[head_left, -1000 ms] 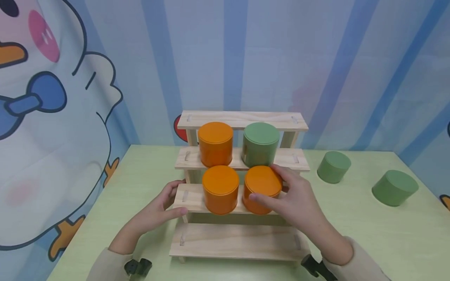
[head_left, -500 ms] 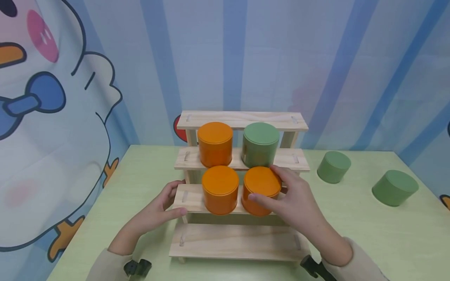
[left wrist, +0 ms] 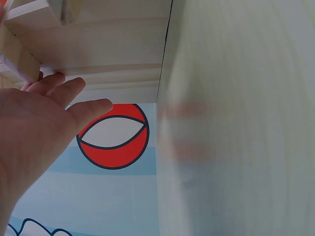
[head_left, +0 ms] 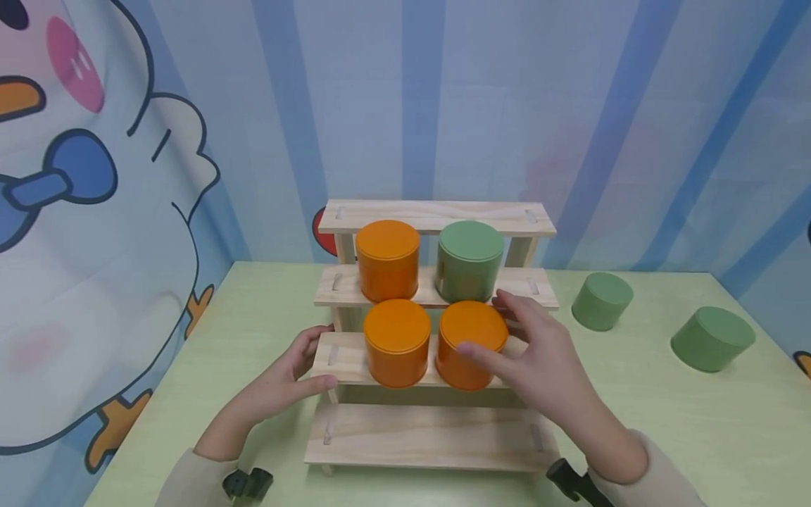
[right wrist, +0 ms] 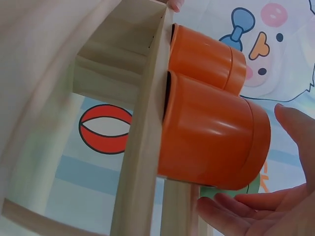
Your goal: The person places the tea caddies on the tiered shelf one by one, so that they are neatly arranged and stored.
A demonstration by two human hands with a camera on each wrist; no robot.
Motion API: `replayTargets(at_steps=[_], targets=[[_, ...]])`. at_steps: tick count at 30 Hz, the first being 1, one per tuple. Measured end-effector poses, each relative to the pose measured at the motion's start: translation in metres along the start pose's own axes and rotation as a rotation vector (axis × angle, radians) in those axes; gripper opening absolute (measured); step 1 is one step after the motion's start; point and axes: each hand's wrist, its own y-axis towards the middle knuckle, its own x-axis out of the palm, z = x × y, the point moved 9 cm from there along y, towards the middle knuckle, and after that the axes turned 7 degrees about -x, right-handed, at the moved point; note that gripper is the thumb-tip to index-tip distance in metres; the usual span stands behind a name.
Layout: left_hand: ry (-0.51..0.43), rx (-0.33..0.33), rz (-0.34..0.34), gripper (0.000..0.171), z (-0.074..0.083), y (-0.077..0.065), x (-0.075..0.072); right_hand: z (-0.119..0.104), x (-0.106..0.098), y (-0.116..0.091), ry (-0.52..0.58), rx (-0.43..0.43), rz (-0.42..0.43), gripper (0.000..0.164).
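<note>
On a stepped wooden shelf (head_left: 431,433), my left hand (head_left: 279,384) holds the left end of the second step from the front. Its thumb lies at the front edge and its fingers reach behind; in the left wrist view the fingers (left wrist: 74,91) touch the wood. Near the right orange canister (head_left: 470,352) on that step, my right hand (head_left: 548,366) is spread around it. A gap shows between thumb and orange wall in the right wrist view. Another orange canister (head_left: 396,348) stands left of it. One step higher are an orange canister (head_left: 388,264) and a green canister (head_left: 470,264).
Two more green canisters, one nearer (head_left: 711,341) and one farther (head_left: 602,303), stand on the pale green table (head_left: 633,422) at the right. Behind the shelf hangs a blue striped curtain (head_left: 418,105) with a cartoon duck at the left.
The right orange canister shifted slightly left and toward the viewer. My right hand then loosened from it and moved a little right. My left hand stayed on the shelf.
</note>
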Motion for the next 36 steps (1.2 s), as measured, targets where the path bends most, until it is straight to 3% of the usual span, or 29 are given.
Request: replayTargets(at_steps=[5, 12, 22, 27, 36], targets=[[0.006, 0.016, -0.005, 0.071, 0.003, -0.001, 0.000, -0.001, -0.012, -0.002, 0.011, -0.030, 0.045, 0.080], [0.007, 0.020, -0.006, 0.071, 0.003, -0.001, 0.000, 0.000, -0.035, -0.003, -0.003, -0.194, 0.146, 0.068], [0.014, 0.027, -0.007, 0.071, 0.003, -0.001, 0.000, 0.023, -0.076, -0.006, -0.071, -0.278, 0.281, 0.067], [0.008, 0.019, -0.002, 0.071, 0.001, -0.001, 0.000, 0.048, -0.097, -0.008, -0.082, -0.259, 0.322, 0.068], [0.008, 0.024, -0.003, 0.070, 0.000, 0.000, 0.000, 0.100, -0.126, -0.008, -0.167, -0.146, 0.373, 0.069]])
